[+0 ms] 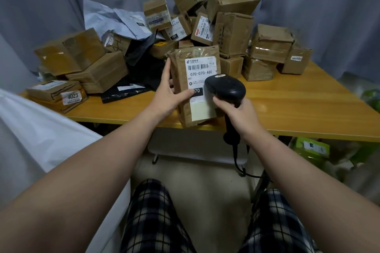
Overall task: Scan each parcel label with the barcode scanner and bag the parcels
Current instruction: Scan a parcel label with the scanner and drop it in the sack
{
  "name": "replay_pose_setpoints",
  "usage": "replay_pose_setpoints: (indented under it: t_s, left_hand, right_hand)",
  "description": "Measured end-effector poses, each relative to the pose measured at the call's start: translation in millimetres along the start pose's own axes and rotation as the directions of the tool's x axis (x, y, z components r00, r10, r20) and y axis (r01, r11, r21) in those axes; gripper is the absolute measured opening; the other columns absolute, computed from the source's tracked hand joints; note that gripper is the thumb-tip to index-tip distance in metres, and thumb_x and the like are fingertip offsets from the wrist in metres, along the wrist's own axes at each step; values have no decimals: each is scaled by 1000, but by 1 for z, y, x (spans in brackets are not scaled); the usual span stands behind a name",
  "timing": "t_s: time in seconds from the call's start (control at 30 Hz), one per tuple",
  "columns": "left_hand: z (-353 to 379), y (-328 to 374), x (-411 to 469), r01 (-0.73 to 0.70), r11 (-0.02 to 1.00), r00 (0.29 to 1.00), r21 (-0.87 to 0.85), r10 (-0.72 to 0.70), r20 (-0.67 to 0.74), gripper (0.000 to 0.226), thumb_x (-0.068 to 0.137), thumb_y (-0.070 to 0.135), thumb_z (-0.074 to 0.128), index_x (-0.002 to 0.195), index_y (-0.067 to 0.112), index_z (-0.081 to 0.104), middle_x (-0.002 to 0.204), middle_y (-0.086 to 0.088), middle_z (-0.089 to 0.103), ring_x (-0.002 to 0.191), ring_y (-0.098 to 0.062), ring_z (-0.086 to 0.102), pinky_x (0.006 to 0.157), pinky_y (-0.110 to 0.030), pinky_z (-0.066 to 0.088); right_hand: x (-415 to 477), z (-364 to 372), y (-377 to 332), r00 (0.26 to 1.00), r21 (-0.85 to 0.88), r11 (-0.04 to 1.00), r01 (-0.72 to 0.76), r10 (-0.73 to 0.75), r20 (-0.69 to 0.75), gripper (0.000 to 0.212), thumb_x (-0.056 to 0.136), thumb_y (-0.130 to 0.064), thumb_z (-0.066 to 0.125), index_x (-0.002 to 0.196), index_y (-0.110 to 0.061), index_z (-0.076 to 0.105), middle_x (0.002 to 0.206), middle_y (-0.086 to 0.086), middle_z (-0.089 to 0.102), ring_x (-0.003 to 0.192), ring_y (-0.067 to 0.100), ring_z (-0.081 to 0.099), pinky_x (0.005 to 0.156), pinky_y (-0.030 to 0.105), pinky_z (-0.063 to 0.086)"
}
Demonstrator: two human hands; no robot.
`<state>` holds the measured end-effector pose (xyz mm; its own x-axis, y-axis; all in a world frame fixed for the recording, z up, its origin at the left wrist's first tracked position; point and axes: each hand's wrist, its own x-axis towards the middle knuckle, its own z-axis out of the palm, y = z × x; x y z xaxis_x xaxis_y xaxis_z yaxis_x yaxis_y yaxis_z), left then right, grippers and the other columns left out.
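One misread may loom: right hand (238, 117) grips the scanner (225, 88) too near the label (197, 80), barcode (200, 66) at its 11 o'clock; left hand (167, 96) holds the parcel (182, 107).

Grey curtains (308, 16) hanging across the top of the frame, wooden table (308, 104) spanning the middle, beige floor (205, 191) showing at lower centre
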<state>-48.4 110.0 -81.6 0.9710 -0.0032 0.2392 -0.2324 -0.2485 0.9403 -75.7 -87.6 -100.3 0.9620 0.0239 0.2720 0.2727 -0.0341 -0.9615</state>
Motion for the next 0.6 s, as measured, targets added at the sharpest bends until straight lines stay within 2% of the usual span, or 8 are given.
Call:
replay_pose_setpoints:
  t_s: [0.1, 0.2, 0.27, 0.3, 0.47, 0.6]
  left_hand:
    - [4, -5, -3, 53, 998, 994, -41, -56, -89, 99, 81, 12, 75, 154, 18, 8, 142, -4, 46, 113, -7, 55, 80, -16, 52]
    - [2, -9, 1, 69, 997, 992, -21, -71, -108, 91, 81, 17, 76, 152, 12, 19, 144, -5, 47, 120, -12, 52, 90, -21, 48]
    - [0, -10, 3, 77, 997, 993, -16, -78, -93, 92, 80, 19, 77, 152, 12, 19, 144, -5, 47, 123, -15, 52, 99, -29, 47]
    - [-1, -11, 4, 76, 997, 993, -14, -77, -89, 92, 80, 19, 77, 152, 12, 19, 144, -5, 48, 124, -16, 53, 100, -31, 47]
    - [1, -13, 2, 56, 998, 994, -27, -58, -87, 92, 81, 18, 76, 152, 13, 19, 141, -5, 50, 121, -16, 55, 93, -25, 49]
    - [4, -13, -3, 42, 999, 994, -33, -45, -97, 89, 83, 20, 74, 152, 16, 19, 139, -2, 49, 118, -14, 55, 83, -18, 50]
  right_hand:
    - [-2, 1, 1, 992, -60, 994, 89, -93, -84, 36, 82, -20, 77, 114, -9, 66, 99, -6, 68, 93, 1, 63, 72, 9, 46]
    - [-5, 4, -2, 990, -113, 989, 98, -109, -93, 30, 73, -36, 74, 92, -13, 68, 69, -10, 63, 69, 13, 62, 63, 27, 49]
    - [-7, 10, -1, 988, -131, 986, 101, -115, -103, 17, 75, -33, 73, 75, -20, 63, 53, -12, 59, 58, 12, 58, 58, 27, 46]
    - [-8, 13, -1, 987, -138, 985, 103, -119, -112, 17, 78, -30, 73, 71, -21, 61, 49, -14, 57, 55, 10, 57, 57, 27, 45]
    - [-16, 22, -4, 983, -155, 983, 95, -118, -143, 30, 74, -36, 68, 64, -9, 60, 51, 0, 54, 52, 21, 57, 54, 36, 50]
    - [-25, 20, -5, 978, -87, 993, 74, -90, -188, 34, 81, -19, 68, 66, 9, 55, 53, 11, 54, 47, 21, 58, 52, 35, 49]
